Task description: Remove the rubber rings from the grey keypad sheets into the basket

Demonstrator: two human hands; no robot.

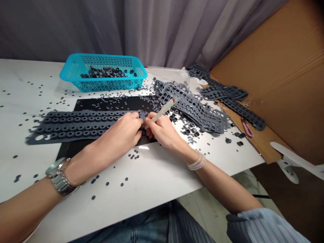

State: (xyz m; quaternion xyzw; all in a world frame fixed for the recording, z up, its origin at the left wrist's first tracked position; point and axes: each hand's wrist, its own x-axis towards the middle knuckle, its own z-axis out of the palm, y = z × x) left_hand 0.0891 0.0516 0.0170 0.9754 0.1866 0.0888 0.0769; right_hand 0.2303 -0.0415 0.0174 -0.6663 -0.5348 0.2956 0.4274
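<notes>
A dark grey rubber sheet (73, 126) with rows of raised round rings lies across a black mat (88, 103). My left hand (126, 130) is closed on the right end of this sheet, its fingers curled over the edge. Close beside it, my right hand (162, 130) grips a white, stick-shaped tool (164, 110) like a pen, its reddish-brown upper end slanting up to the right. The tool's lower tip is hidden by my fingers, at the sheet's right edge.
A turquoise basket (103, 80) behind the mat holds many small black rubber pieces (106, 72). Perforated sheets (192, 104) are piled at the right. Small dark discs (133, 155) litter the white table (157, 172). A pink cutter (246, 128) lies near the cardboard wall (278, 67).
</notes>
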